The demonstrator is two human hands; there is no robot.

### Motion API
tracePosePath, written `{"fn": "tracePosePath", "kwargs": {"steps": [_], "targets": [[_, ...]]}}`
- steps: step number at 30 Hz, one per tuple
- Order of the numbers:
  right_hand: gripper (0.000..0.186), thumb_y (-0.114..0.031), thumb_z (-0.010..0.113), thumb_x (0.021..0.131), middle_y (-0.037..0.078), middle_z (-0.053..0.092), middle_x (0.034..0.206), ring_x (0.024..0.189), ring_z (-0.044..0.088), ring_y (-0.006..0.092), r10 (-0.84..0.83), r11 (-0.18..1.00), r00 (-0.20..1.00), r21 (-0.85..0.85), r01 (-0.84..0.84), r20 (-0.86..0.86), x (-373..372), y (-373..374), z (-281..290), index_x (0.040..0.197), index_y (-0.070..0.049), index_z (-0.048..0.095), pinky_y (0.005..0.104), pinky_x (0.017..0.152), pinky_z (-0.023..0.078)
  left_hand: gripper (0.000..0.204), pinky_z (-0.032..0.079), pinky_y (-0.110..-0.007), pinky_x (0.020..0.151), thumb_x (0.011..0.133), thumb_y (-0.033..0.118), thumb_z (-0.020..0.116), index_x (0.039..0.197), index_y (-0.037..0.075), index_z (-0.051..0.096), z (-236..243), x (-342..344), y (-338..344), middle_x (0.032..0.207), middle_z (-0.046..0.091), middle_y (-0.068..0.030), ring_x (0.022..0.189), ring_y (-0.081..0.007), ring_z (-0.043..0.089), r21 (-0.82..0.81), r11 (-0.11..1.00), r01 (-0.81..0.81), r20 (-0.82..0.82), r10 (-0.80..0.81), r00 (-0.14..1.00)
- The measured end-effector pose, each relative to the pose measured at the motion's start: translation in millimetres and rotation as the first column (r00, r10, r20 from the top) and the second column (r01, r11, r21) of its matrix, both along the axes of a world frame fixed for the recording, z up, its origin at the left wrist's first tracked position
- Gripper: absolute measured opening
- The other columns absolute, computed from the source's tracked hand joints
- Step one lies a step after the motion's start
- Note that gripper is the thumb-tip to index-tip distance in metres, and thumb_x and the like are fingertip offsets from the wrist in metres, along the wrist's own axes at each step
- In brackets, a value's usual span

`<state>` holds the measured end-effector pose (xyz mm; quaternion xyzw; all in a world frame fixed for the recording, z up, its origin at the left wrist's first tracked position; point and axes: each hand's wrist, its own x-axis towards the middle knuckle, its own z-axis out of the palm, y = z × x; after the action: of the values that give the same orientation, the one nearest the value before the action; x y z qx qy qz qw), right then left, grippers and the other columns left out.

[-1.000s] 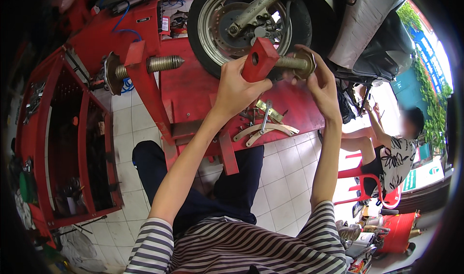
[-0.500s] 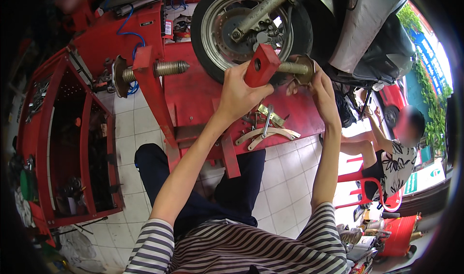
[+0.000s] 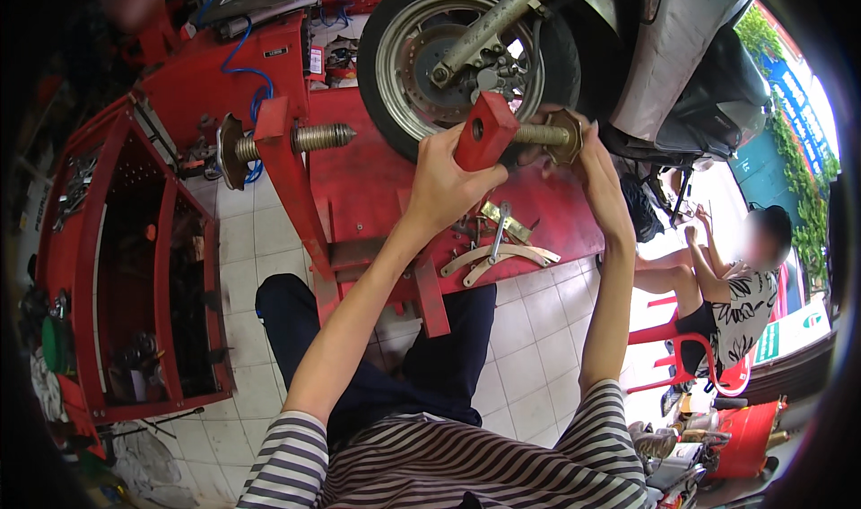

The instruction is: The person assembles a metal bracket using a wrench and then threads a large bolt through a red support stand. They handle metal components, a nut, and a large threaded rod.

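Note:
My left hand (image 3: 448,182) is wrapped round a red upright metal post (image 3: 487,132), its thumb across the near side. Through this post's top runs a thick threaded screw (image 3: 540,134). On the screw's right end sits a worn metal handwheel (image 3: 563,138). My right hand (image 3: 599,170) has its fingers curled about the handwheel's rim; some are blurred and partly behind it. A second red post (image 3: 280,150) stands to the left with its own screw (image 3: 321,138) and handwheel (image 3: 232,153), untouched. Beyond the posts is a motorcycle's front wheel (image 3: 386,78).
The red platform (image 3: 359,195) carries loose metal brackets (image 3: 500,253) near my left forearm. A red tool cabinet (image 3: 161,285) stands at left. At right, a person (image 3: 740,303) sits on a red chair (image 3: 668,334). A blue hose (image 3: 235,60) hangs over a red cabinet behind.
The handwheel at my right hand has turned a little, and the right fingers have shifted on its rim. My left hand keeps its hold. The whole view has shifted slightly.

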<state>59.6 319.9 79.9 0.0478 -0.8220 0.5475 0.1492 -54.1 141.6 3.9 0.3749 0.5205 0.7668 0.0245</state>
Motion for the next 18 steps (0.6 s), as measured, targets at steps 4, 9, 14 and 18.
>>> {"fn": "tracePosePath", "kwargs": {"steps": [4,9,14,18], "targets": [[0.049,-0.029,0.043,0.105,0.013,0.058,0.129,0.104,0.063,0.0177,0.058,0.995,0.954,0.097,-0.030,-0.293,-0.1,-7.6,-6.3,0.144,0.001,0.040,0.0285,0.087,0.049,0.024,0.043,-0.030,0.058,0.066,0.011,0.071,0.080,-0.002,0.058,-0.2,2.1,5.9,0.061,0.056,-0.0057,0.057,-0.0119,0.047,0.014,1.000,0.011,0.013,-0.011,1.000],[0.049,-0.015,0.057,0.099,0.013,0.058,0.129,0.106,0.064,0.0173,0.269,0.961,0.961,-0.086,-0.264,0.055,-2.4,22.4,3.6,0.143,0.000,0.040,0.0281,0.087,0.050,0.024,0.043,-0.030,0.058,0.067,0.009,0.071,0.084,-0.003,0.060,-3.3,-0.6,7.1,0.064,0.057,-0.0055,0.059,-0.0112,0.048,0.017,0.999,0.032,0.041,-0.033,0.999],[0.050,-0.010,0.060,0.096,0.013,0.060,0.126,0.104,0.065,0.0185,0.086,0.993,0.951,0.107,-0.057,-0.296,-0.2,-8.0,0.8,0.142,-0.001,0.042,0.0295,0.087,0.052,0.022,0.041,-0.026,0.056,0.070,0.008,0.071,0.085,-0.003,0.062,-3.7,-0.9,6.3,0.062,0.056,-0.0013,0.058,-0.0067,0.047,0.029,0.997,0.067,0.040,-0.068,0.997],[0.046,-0.016,0.052,0.101,0.013,0.060,0.127,0.102,0.066,0.0159,0.120,0.993,0.993,-0.002,-0.120,0.021,7.7,0.3,15.9,0.144,-0.002,0.041,0.0284,0.088,0.050,0.018,0.044,-0.026,0.040,0.079,-0.004,0.069,0.089,-0.003,0.053,-4.5,-9.2,1.3,0.065,0.057,-0.0044,0.045,-0.0108,0.054,-0.025,0.989,0.149,-0.064,-0.150,0.987]]}}
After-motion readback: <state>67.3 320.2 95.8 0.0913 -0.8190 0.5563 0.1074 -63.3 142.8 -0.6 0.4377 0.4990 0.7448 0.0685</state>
